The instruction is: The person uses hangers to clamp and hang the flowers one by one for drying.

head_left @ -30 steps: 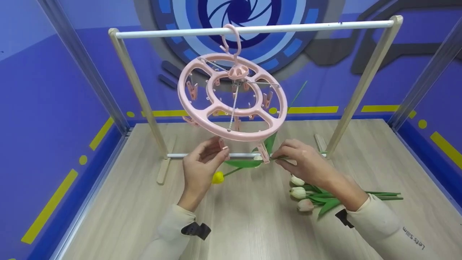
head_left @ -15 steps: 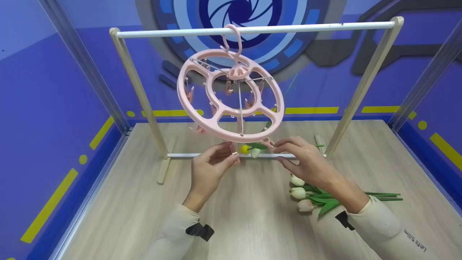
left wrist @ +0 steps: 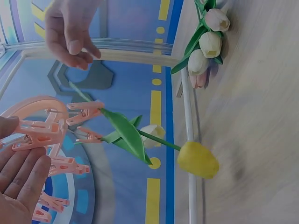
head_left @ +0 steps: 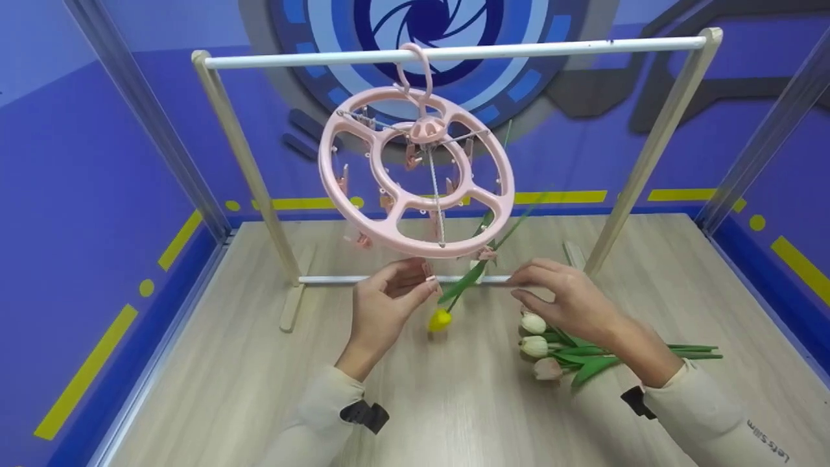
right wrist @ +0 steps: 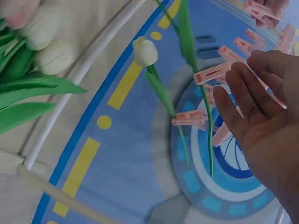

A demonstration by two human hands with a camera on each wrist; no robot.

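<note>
A pink round clip hanger [head_left: 421, 249] hangs tilted from the rack's top bar. My left hand [head_left: 388, 308] pinches one of its front clothespins [left wrist: 42, 133] between thumb and fingers. Beside it, a yellow tulip [head_left: 440, 320] hangs flower down, its green stem caught in another clothespin [left wrist: 85, 112]. My right hand [head_left: 567, 298] is just right of that stem, fingers relaxed, holding nothing. Farther back, a white tulip [right wrist: 145, 51] also hangs flower down from a clothespin [right wrist: 190, 118]. Several more clothespins dangle around the ring, partly hidden behind it in the head view.
A bunch of white and pale pink tulips [head_left: 534, 347] lies on the table under my right forearm. The wooden rack's posts [head_left: 243, 162] stand either side of the hanger. A white lower bar [head_left: 331, 279] crosses behind my hands. Blue patterned walls enclose the table.
My right hand has drawn away from the clothespin and stem, to the right. The yellow tulip swung up and now hangs flower down. My left hand shifted slightly right, still pinching its clothespin; the hanger turned slightly.
</note>
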